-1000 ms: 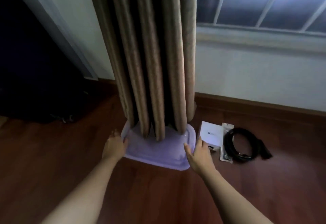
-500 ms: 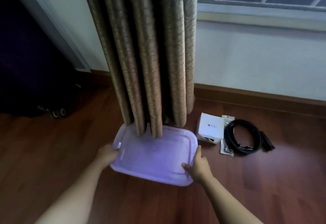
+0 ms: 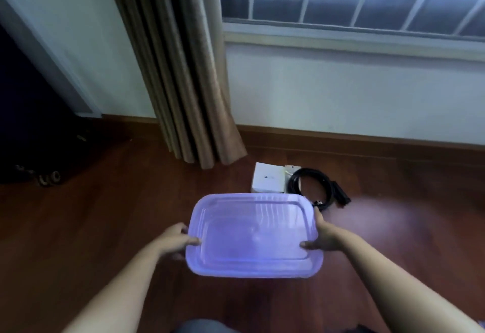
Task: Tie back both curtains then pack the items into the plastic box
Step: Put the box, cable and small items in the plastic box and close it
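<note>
Two grips on the box (image 3: 252, 235): my left hand (image 3: 173, 239) pinches its 9 o'clock edge, my right hand (image 3: 324, 235) its 3; closed, contents unreadable. Carton (image 3: 267, 180) and cable (image 3: 311, 188) lie at 1 o'clock.

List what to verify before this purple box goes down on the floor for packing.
1. Left hand grips the plastic box at its left edge: ok.
2. Right hand grips its right edge: ok.
3. Lid off for packing: not ok, it is on.
4. Box empty: cannot tell through the cloudy lid.
5. White carton and coiled black cable lie on the floor beyond the box: ok.
6. Curtain tied back: cannot tell; no tie in view.
</note>
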`<move>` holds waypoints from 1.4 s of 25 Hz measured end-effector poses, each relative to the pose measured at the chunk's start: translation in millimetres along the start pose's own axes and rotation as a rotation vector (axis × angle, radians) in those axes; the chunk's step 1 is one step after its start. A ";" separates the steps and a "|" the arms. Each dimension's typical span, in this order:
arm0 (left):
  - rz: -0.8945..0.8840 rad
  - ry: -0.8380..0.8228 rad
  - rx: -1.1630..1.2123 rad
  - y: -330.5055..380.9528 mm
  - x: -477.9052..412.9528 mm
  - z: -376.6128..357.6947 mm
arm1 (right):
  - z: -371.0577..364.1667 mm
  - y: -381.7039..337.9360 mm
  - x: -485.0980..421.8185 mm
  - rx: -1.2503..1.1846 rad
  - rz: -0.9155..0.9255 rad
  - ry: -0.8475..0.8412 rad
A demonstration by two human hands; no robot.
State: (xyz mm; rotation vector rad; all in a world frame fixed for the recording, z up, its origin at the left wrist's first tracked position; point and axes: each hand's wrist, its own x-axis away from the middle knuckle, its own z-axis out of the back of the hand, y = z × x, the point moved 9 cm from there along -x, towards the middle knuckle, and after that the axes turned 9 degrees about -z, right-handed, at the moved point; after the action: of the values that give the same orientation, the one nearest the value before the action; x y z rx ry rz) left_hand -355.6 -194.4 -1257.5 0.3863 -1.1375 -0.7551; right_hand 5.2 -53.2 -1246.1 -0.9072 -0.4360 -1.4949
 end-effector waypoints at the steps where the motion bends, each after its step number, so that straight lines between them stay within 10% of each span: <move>1: -0.045 0.000 -0.053 12.5 -4.0 -13.2 | 3.7 19.3 0.1 -0.032 -0.004 0.014; 10: -0.166 0.047 -0.364 32.3 -10.6 -98.9 | -19.6 141.1 9.4 -0.344 -0.028 0.088; 35: -0.078 0.120 -0.328 55.2 3.1 -115.2 | 6.4 155.9 22.0 -0.347 -0.362 0.346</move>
State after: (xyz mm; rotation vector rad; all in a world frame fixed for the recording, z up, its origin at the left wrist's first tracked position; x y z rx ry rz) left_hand -230.7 -168.8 -1265.7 0.1971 -0.8713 -0.9576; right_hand 158.0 -87.4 -1263.6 -0.8390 -0.0850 -2.0616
